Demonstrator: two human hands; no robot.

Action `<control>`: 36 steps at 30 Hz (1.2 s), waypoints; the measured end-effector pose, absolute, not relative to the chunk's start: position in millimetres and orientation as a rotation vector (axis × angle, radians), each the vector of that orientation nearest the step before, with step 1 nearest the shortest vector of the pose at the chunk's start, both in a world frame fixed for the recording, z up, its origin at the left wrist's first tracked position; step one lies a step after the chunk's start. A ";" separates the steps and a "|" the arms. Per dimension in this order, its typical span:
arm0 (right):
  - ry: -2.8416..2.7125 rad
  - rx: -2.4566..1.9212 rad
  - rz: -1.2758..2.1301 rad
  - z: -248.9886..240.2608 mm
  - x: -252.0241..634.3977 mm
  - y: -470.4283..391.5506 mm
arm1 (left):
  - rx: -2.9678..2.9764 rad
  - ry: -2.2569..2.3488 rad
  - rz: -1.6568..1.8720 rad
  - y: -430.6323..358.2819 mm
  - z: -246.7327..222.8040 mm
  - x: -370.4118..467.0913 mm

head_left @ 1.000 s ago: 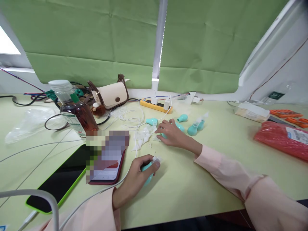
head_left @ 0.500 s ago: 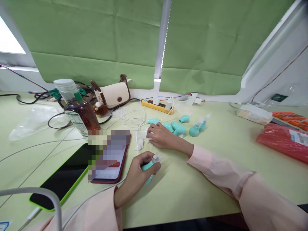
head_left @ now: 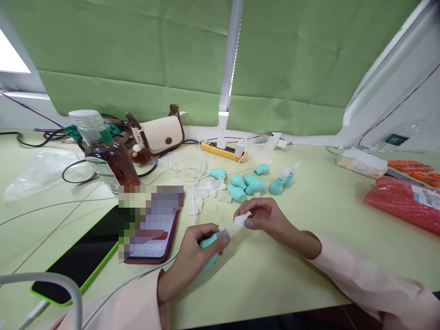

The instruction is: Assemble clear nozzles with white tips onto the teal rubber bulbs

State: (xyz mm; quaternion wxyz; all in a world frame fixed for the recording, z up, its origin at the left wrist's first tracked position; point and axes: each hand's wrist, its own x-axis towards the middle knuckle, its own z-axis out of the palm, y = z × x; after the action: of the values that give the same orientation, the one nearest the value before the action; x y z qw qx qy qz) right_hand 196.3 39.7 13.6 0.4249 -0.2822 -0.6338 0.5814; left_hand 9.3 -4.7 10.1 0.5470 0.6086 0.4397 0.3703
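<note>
My left hand [head_left: 195, 247] is wrapped round a teal squeeze bulb [head_left: 209, 245], with a clear plastic piece [head_left: 225, 229] at its neck under my thumb. Just to the right, my right hand [head_left: 270, 217] pinches a small white nozzle tip [head_left: 242, 220] between thumb and fingers, apart from the bulb. Several loose teal bulbs [head_left: 254, 183] lie beyond my hands. Two more bulbs [head_left: 277, 186] stand at their right with clear tips fitted. Small white and clear pieces [head_left: 206, 190] are scattered left of the loose bulbs.
On the left lie a green-edged phone [head_left: 82, 256], a lit phone [head_left: 154, 229] and a bottle of dark liquid [head_left: 113, 162]. A white bag [head_left: 161, 133] and a yellow power strip [head_left: 223, 151] with cables stand behind. A red plastic package [head_left: 402, 201] lies at right.
My right hand has moved from the scattered pieces back toward me and to the right, now with a white nozzle tip in its fingers. My left hand still holds the bulb.
</note>
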 end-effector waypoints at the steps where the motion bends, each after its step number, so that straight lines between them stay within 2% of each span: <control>1: -1.544 -0.723 1.476 11.2 196.9 35.6 | 1.456 1.033 0.870 -5.2 10.1 9.7; 12: -1.449 -0.862 1.513 8.4 194.9 24.5 | 1.495 1.042 0.819 -4.8 7.6 10.8; 18: -1.649 -0.831 1.509 9.8 203.0 27.7 | 1.458 1.072 0.824 -11.8 9.1 12.3; 36: -1.858 -0.831 1.585 8.7 209.5 32.8 | 1.981 1.018 0.859 -10.3 -0.4 8.3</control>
State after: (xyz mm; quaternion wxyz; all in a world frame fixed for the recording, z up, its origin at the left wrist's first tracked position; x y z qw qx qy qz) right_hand 209.5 32.8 8.7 0.2774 -0.3096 -0.6920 0.5903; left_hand 8.3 -10.3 -0.4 0.3682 0.7716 0.3965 0.3345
